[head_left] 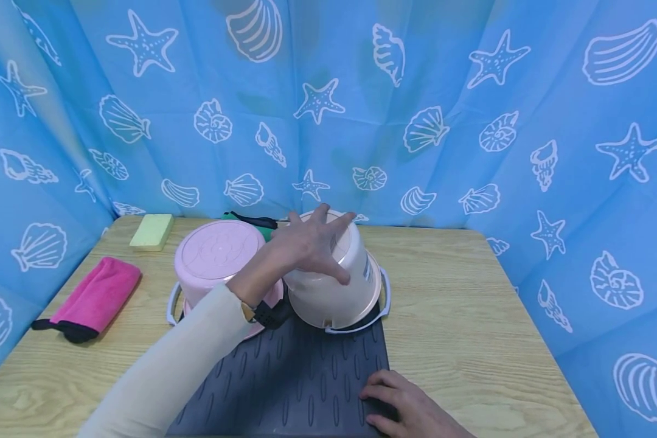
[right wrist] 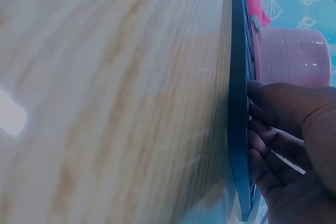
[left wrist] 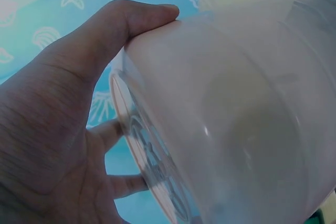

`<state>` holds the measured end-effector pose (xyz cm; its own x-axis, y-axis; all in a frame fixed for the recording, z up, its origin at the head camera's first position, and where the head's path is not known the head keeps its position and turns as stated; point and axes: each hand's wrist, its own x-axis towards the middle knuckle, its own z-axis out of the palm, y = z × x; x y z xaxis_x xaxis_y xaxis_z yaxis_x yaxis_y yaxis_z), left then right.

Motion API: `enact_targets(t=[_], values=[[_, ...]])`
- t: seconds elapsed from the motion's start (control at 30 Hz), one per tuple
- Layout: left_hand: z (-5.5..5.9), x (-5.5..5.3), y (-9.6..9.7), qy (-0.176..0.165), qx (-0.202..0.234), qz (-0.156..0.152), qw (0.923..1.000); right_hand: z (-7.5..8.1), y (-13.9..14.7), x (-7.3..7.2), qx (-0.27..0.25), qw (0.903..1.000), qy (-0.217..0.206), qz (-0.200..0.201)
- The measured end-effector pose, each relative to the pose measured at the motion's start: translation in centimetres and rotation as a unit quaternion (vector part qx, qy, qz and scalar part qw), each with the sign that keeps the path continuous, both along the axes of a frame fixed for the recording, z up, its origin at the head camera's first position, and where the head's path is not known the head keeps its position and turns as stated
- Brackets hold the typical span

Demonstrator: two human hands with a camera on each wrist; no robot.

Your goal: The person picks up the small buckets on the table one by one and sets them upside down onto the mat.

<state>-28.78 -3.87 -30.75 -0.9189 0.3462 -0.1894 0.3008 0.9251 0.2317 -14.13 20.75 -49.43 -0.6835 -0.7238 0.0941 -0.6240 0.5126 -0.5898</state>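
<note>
A cream-white bucket (head_left: 323,301) stands upside down at the back of a dark ribbed mat (head_left: 306,377). My left hand (head_left: 314,243) grips it from above, fingers spread over its base. In the left wrist view the thumb lies along the side of the white bucket (left wrist: 236,103), and the other fingers reach round the rim of its base. To its left a pink bucket (head_left: 219,249), also upturned, is partly covered by my left forearm. My right hand (head_left: 410,407) rests with loosely bent fingers on the mat's front right part; fingertips touch the mat in the right wrist view.
A pink cloth (head_left: 95,298) with black trim lies at the left of the wooden table (head_left: 454,316). Behind it is a pale yellow sponge (head_left: 152,232). Something green and black (head_left: 263,226) shows behind the buckets. A blue seashell curtain (head_left: 350,140) hangs round the table.
</note>
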Motion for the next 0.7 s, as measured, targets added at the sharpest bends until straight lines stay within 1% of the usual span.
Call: enact_targets(t=[0.13,0.3,0.43,0.6,0.7], values=[[-0.2,-0.4,0.3,0.004,-0.009,0.002,0.9999,-0.2,0.1,0.0,-0.010,0.9997,0.021,0.009],[-0.3,-0.6,0.9,0.005,-0.025,0.005,0.9997,-0.2,0.1,0.0,-0.010,0.9997,0.023,0.009],[-0.3,-0.8,1.2,-0.001,-0.040,0.007,0.9992,-0.3,0.1,0.0,-0.019,0.9993,0.029,0.016],[-0.3,-1.0,1.7,-0.011,-0.052,0.001,0.9986,-0.3,0.0,0.0,-0.016,0.9997,0.015,0.010],[-0.3,-1.1,2.0,-0.013,-0.059,0.004,0.9982,-0.3,0.1,0.0,-0.013,0.9998,0.012,0.008]])
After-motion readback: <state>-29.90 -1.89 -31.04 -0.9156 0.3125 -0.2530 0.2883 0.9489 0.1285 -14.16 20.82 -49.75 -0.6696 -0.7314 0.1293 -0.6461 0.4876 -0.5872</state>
